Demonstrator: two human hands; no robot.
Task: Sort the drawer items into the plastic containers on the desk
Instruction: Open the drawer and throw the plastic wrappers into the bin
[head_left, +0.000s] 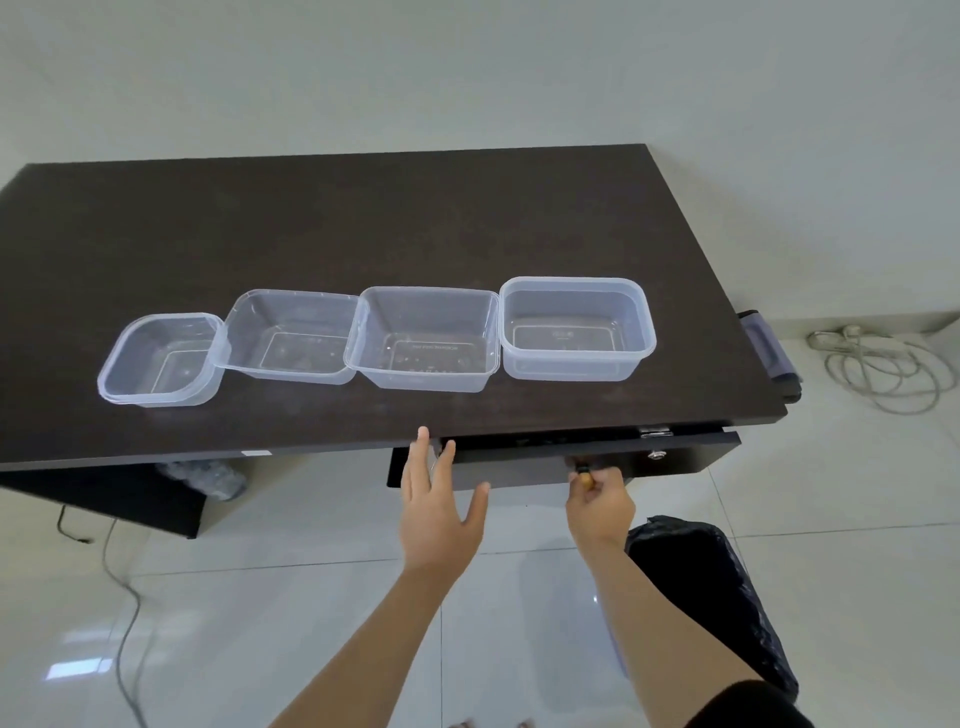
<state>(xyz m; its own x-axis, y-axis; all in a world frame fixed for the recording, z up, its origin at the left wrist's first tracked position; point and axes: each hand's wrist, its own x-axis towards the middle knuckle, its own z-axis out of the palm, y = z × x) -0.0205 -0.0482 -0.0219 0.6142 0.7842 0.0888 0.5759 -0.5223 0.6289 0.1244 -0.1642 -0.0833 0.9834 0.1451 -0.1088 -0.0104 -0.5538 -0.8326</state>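
Now left hand (439, 512) fingers (422, 449) spread at drawer (519, 462); right hand (600, 506) pinching knob (584, 475).

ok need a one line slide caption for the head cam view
Right hand grips the drawer knob, left hand open at its edge, four empty containers lined up on the desk.

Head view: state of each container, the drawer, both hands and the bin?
Four plastic containers: uncovered, empty, in a row on the desk.
Drawer: pulled slightly out.
Right hand: grips the drawer knob.
Left hand: open, fingertips at the drawer's top edge.
Bin: lined with a black bag, uncovered.
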